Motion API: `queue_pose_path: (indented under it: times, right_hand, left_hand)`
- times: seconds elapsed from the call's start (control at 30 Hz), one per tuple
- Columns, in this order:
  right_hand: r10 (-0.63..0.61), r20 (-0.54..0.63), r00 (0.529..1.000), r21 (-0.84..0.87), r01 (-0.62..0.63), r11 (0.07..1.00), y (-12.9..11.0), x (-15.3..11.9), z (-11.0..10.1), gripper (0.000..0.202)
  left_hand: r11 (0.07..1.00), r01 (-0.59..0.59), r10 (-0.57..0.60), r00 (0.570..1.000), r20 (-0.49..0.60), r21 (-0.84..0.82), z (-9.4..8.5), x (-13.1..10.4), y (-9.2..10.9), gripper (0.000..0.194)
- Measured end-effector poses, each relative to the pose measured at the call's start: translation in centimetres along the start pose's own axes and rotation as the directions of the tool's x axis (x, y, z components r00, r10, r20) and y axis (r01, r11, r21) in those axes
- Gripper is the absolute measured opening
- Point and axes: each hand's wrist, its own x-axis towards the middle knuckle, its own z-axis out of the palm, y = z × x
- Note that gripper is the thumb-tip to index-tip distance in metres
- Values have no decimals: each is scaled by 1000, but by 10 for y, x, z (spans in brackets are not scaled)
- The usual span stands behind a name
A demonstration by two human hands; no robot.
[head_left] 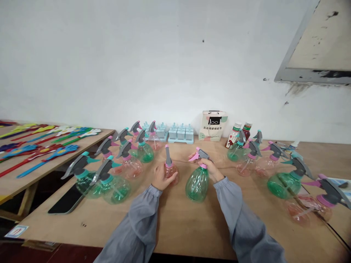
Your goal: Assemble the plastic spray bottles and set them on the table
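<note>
My left hand (162,176) is wrapped around a small pink spray bottle (172,174) that stands upright, its grey nozzle head pointing up. My right hand (210,168) grips the neck of a green spray bottle (196,185) with a pink collar, a grey head and a pink trigger; this bottle leans slightly. To the left stand several pink and green spray bottles, among them a green one (116,190) with a teal trigger. On the right are several more, including a green bottle (283,184) and a pink bottle (307,210) tilted near the edge.
A phone (65,202) lies at the left of the wooden table (186,230). Blue popsicle moulds (181,134), a paper bag (213,126) and a white-capped sauce bottle (233,136) stand by the wall. Colourful hand-shaped sticks (55,155) cover the left table.
</note>
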Motion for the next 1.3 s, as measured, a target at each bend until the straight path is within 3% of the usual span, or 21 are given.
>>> queue_pose_path:
  times: [0.13,0.23,0.33,0.43,0.53,0.7,0.73,0.87,0.9,1.0,1.3]
  right_hand:
    - [-37,-138,990,-10,36,999,11,6,-8,12]
    - [-59,-220,974,-14,57,998,14,8,-15,15]
    - [-69,-245,967,-27,65,998,6,2,-19,23]
    - [-168,-303,938,-85,149,985,-9,-14,-29,26]
    - [-318,-411,855,-309,197,930,-25,-38,-54,28]
    - [-466,-541,700,-593,75,801,-50,-92,-116,32]
    - [-478,-585,655,-601,45,798,-55,-102,-127,36]
    - [-569,-724,391,-625,-22,780,-65,-129,-160,46]
    - [-586,-731,350,-637,-40,770,-65,-133,-165,47]
    - [-603,-736,309,-653,-87,752,-62,-134,-177,52]
    - [-678,-678,283,-722,-85,686,-51,-125,-201,61]
  left_hand:
    - [999,16,-16,1000,5,33,0,-1,1,51]
    - [999,24,-24,1000,1,31,1,-2,2,48]
    - [1000,5,-5,1000,-9,-1,-1,-1,4,49]
    - [1000,2,-2,1000,-7,0,-2,0,4,50]
    - [1000,-12,12,1000,-14,-16,-1,0,3,50]
    - [998,-33,31,999,-30,-62,2,0,1,46]
    - [997,-33,31,999,-29,-68,2,0,1,46]
    - [993,-49,46,998,-31,-105,2,0,1,45]
    - [992,-52,48,998,-30,-114,2,0,1,45]
    - [990,-57,53,998,-37,-127,3,0,-1,47]
    - [985,-69,61,997,-57,-160,7,-1,-6,46]
